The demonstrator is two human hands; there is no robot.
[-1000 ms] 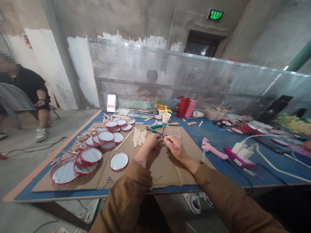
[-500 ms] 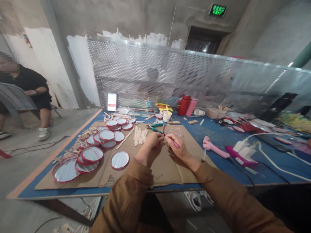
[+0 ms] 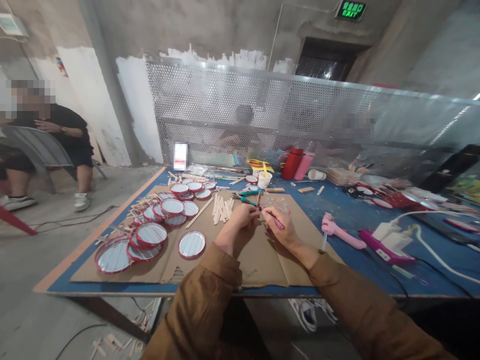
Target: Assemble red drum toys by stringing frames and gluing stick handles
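Head view: grips unchanged; left hand (image 3: 241,220) pinches thin stick (image 3: 258,200), right hand (image 3: 288,231) holds pink pen (image 3: 279,224); same step apparently continues.

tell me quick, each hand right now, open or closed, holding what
Left hand: closed, seemingly pinching a small stick.
Right hand: closed, holding a pink pen-like tool.

lit green sign (image 3: 350,10), word EXIT, characters above it (too blurred to read)

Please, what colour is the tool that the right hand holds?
The tool is pink where it shows, seen in the head view, the only one.
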